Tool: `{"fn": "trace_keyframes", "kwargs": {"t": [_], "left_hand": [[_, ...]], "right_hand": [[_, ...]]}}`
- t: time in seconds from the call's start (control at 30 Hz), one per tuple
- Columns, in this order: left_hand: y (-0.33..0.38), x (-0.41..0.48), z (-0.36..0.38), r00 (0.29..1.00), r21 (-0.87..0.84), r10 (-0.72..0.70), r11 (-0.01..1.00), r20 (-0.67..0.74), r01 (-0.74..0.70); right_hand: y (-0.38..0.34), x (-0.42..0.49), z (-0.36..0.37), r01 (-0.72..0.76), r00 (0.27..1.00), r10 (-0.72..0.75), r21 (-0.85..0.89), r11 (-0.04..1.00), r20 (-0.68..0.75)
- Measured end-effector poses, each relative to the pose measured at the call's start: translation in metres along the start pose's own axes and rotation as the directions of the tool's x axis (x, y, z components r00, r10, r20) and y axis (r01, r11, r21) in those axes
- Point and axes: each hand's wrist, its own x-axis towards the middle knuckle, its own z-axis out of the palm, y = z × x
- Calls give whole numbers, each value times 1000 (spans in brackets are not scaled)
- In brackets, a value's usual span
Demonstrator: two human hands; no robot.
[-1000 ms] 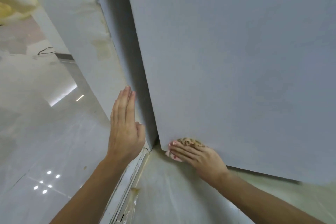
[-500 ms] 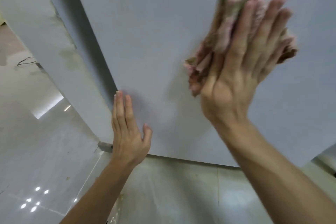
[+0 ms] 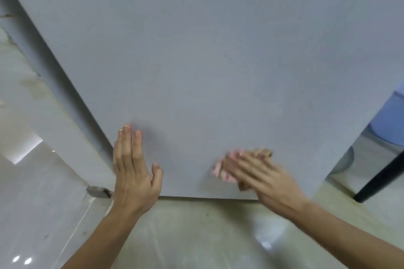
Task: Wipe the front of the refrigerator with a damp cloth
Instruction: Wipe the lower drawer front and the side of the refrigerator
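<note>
The grey refrigerator front [image 3: 218, 61] fills most of the head view, and its bottom edge runs just above the floor. My right hand [image 3: 260, 174] presses a pink and brown cloth [image 3: 220, 171] flat against the door near its lower edge; the hand is motion-blurred and covers most of the cloth. My left hand [image 3: 133, 170] lies flat on the door's lower left corner, fingers straight and together, holding nothing.
A pale wall or pillar [image 3: 32, 94] stands left of the fridge, with glossy floor tiles [image 3: 32, 214] below. A small metal foot or hinge [image 3: 97, 191] sits at the fridge's left base. At right are a black leg [image 3: 380, 179] and a blue object [image 3: 391, 120].
My right hand with the cloth swept from high on the door down to near its lower edge. The view shifted right, and my left hand stays flat on the door.
</note>
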Motion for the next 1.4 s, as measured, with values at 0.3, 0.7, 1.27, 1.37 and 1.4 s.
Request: {"fn": "trace_keyframes", "kwargs": {"t": [0.3,0.7,1.27,1.37,1.4], "left_hand": [[59,28,20,993,-49,117,992,-35,-119],[93,25,42,991,-37,124,991,-43,-125],[109,34,54,990,-29,125,992,-70,-127],[107,35,54,986,-27,145,989,-76,-148],[107,36,55,986,-29,149,988,-78,-152]], "right_hand": [[112,108,-118,-566,452,786,546,618,-421],[46,-93,4,-172,983,166,89,981,76],[21,-77,18,-627,322,942,768,135,98],[-11,-127,45,-677,381,866,736,22,325],[-12,-126,42,-664,381,860,748,-1,339]]}}
